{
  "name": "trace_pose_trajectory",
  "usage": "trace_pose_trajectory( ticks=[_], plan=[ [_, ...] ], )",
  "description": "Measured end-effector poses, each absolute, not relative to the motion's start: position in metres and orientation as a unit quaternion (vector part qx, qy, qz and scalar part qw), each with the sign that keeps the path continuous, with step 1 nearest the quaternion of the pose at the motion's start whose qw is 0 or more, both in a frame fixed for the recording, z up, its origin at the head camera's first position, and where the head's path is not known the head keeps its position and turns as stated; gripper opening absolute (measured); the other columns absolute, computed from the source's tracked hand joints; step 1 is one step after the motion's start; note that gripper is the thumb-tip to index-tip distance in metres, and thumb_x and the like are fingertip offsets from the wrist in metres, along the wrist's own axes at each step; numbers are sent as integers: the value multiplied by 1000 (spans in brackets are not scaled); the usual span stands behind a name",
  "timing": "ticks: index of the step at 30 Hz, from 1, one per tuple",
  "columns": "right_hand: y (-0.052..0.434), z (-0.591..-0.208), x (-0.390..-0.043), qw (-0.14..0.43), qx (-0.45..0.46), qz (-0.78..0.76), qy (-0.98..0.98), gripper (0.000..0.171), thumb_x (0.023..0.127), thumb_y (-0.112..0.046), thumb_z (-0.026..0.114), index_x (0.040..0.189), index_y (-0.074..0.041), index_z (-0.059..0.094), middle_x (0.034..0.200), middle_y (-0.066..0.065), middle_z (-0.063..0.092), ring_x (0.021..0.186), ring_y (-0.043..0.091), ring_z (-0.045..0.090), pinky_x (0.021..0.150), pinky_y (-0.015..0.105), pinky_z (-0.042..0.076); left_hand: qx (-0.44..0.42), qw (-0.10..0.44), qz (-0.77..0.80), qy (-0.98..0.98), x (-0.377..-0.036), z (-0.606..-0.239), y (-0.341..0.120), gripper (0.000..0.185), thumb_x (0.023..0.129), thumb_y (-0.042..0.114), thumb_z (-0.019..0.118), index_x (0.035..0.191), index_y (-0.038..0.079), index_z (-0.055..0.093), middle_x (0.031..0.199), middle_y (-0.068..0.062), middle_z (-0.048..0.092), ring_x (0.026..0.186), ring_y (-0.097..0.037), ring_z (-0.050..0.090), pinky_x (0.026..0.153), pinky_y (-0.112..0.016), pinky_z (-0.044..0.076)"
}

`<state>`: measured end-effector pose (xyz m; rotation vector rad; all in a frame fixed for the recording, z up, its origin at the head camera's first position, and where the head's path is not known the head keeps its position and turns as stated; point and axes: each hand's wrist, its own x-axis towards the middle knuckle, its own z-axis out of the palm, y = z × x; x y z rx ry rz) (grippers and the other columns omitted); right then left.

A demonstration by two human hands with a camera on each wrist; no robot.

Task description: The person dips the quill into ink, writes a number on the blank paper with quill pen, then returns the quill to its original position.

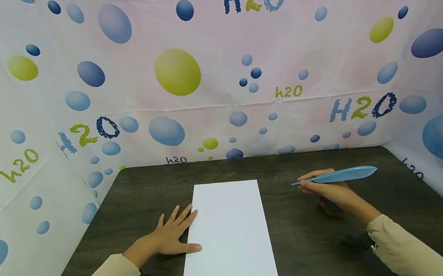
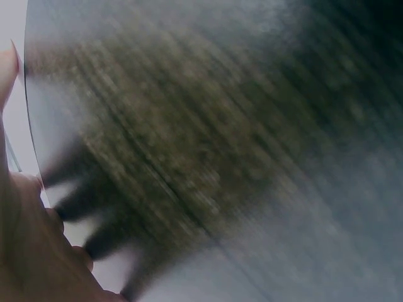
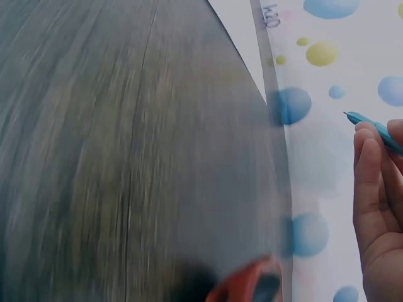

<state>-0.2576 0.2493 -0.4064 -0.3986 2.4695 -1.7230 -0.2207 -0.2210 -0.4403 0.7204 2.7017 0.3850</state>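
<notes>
1. I see the blue feather-shaped pen (image 1: 342, 174) held level above the dark table (image 1: 307, 246), right of the white paper sheet (image 1: 229, 235).
2. My right hand (image 1: 327, 189) pinches the pen near its tip with curled fingers.
3. My left hand (image 1: 171, 235) lies flat, fingers spread, fingertips touching the paper's left edge.
4. A red object (image 1: 330, 210) sits under the right hand.

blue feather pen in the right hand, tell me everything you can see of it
The feather pen is light blue, plastic by its look, with a broad leaf-shaped vane that tapers to a thin pointed tip. It lies almost level above the dark table, tip toward the white paper, clear of both. The right hand pinches it near the tip; nothing else touches it.
</notes>
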Motion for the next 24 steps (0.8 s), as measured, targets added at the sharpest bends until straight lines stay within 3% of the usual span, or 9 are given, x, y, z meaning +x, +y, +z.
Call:
trace_pose_trajectory(
  ticks=[7,14,21,24],
  plan=[
    [224,-412,-269,60,-161,-588,790,40,93,-17,65,119,13,61,108,29,66,95,30,70,84,44,54,253,157,131,946,-221,-439,-221,98,83,70,54,156,18,14,162,-8,2,145,-44,-1,102,-77,-2],
    [198,-417,-276,63,-170,-613,769,40,92,-11,65,119,18,58,99,17,72,91,26,71,81,41,56,250,154,127,948,-220,-438,-221,98,83,71,54,156,18,14,162,-8,3,145,-44,0,102,-76,-2],
    [171,-426,-279,69,-165,-615,768,39,91,-9,67,118,17,59,103,27,69,95,40,67,79,39,57,247,156,128,948,-220,-436,-220,99,83,71,55,156,18,15,162,-8,4,145,-44,0,102,-76,-2],
    [161,-428,-278,74,-174,-611,769,36,91,-8,66,117,17,60,105,29,67,94,37,69,78,34,57,247,156,127,948,-220,-436,-220,99,83,70,55,156,18,15,162,-8,3,145,-44,0,102,-76,-2]
  ],
)
